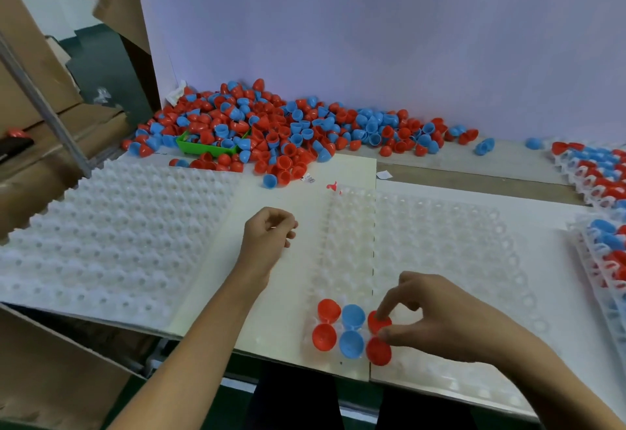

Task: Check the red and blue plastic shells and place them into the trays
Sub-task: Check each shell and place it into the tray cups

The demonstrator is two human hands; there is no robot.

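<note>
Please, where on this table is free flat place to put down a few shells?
Bare board lies between the white tray stack and the clear tray, below the shell pile. The left hand hovers there. The back and right edge are crowded.

Bright, even light falls from above, throwing only faint shadows on the white table point(288, 297). The back wall point(389, 30) takes a violet cast. Wide-angle distortion bows edges far from the table's centre. Soft blur dulls detail everywhere, most on the clear trays point(440, 243).
</note>
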